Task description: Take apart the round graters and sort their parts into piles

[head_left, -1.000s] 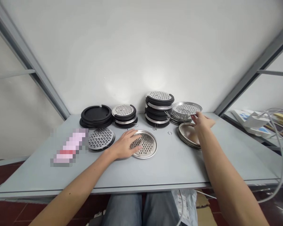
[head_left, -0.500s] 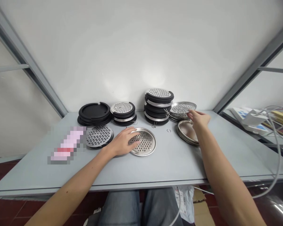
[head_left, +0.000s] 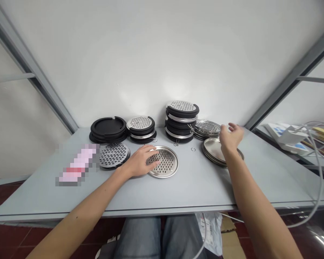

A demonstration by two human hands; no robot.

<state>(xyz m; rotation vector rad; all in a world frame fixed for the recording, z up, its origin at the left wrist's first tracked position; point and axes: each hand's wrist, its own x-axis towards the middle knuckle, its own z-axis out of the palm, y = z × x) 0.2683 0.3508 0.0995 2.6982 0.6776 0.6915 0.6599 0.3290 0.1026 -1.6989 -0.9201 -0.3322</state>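
Note:
My left hand [head_left: 142, 160] lies flat, fingers spread, on the left half of a round perforated steel tray [head_left: 166, 162] in the middle of the grey table [head_left: 178, 190]. My right hand [head_left: 230, 137] hovers with fingers loosely apart above a stack of plain steel discs [head_left: 213, 151], holding nothing. Just behind and left of it lies a low stack of perforated steel discs [head_left: 206, 128]. A tall pile of black rings with steel grates [head_left: 181, 121] stands beside that.
At the back left are a stack of black rubber rings [head_left: 108, 128] and a shorter pile of grated rings [head_left: 140, 128]. A perforated disc on a black ring [head_left: 113, 155] lies left of my hand. Cables and a white device [head_left: 288, 137] sit on the right shelf.
My right hand let the perforated disc down onto its stack and drew back to the right, above the plain discs. My left hand stayed on the tray.

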